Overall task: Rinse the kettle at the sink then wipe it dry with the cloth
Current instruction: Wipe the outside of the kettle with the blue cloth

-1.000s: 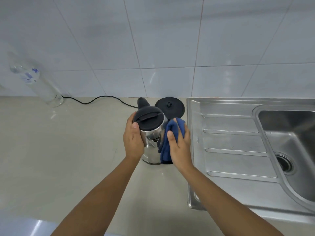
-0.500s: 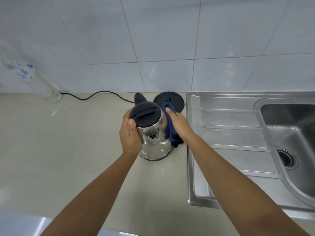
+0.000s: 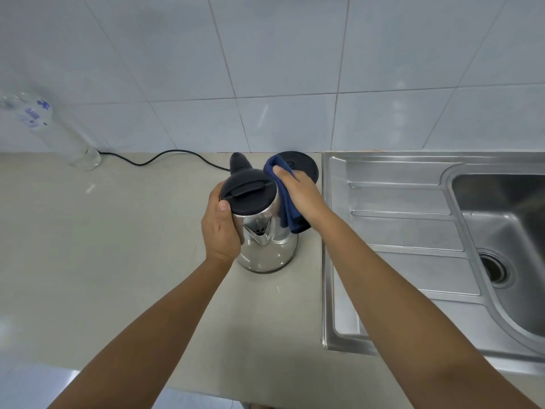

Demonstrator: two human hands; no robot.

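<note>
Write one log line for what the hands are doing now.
stage: wiping | left hand: steadies kettle | right hand: presses cloth on kettle side | kettle: upright on counter

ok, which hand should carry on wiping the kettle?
Right hand: it already presses the dark blue cloth against the shiny steel kettle. Left hand is busy steadying it.

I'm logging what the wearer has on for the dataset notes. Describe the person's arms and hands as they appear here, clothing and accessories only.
Both forearms are bare to the bottom edge of the frame: no sleeve shows. The left hand and right hand wear no gloves, and no ring, watch or bracelet shows on the sides that face the camera. Nails look short and unpainted. No markings show.
</note>
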